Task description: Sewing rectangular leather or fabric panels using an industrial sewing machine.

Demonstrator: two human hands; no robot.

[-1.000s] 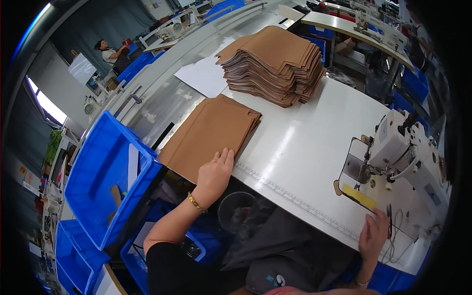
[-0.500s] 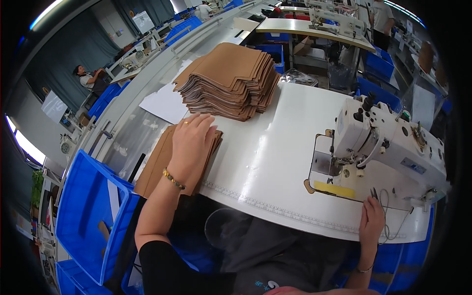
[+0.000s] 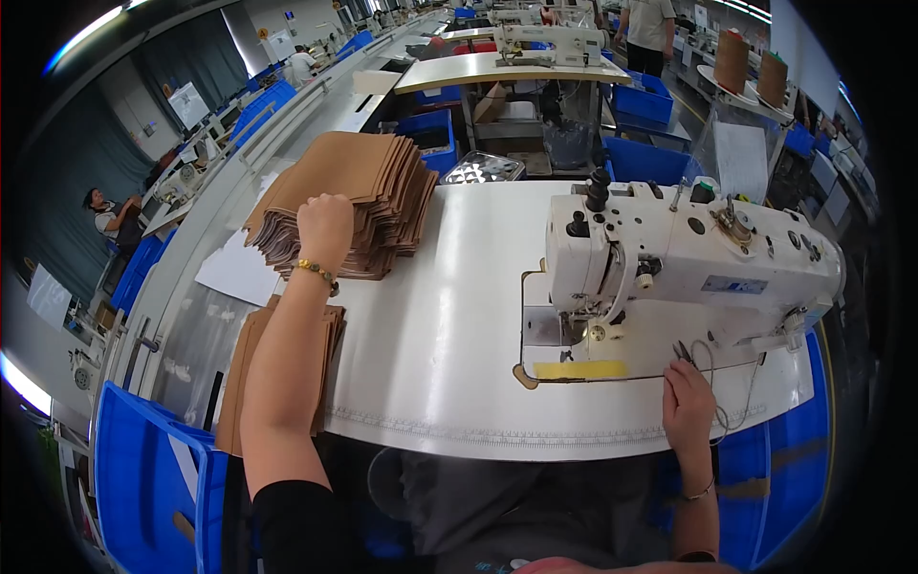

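My left hand (image 3: 326, 230) is closed, its curled fingers at the near edge of a tall stack of brown, leather-like cut pieces (image 3: 335, 161). Whether a piece is pinched in it is hidden. Below my left forearm lies a lower pile of similar brown pieces (image 3: 236, 383), at the table's left front. At the right, my right hand (image 3: 688, 407) is closed around small dark thread snips (image 3: 681, 351), whose tips point away from me. A grey cord (image 3: 706, 362) loops beside that hand. The white sewing machine (image 3: 660, 253) stands just beyond it.
A yellow strip (image 3: 579, 369) lies by the machine's needle plate. White paper (image 3: 234, 273) sits under the tall stack. Blue bins (image 3: 143, 478) stand left of the white table (image 3: 421, 383), whose front edge carries a ruler. Thread cones (image 3: 732, 62) stand at the far right. Other people are farther off.
My left hand has moved from the lower pile up to the tall stack, and its fingers have curled. My right hand still holds the snips. The whole view has shifted.
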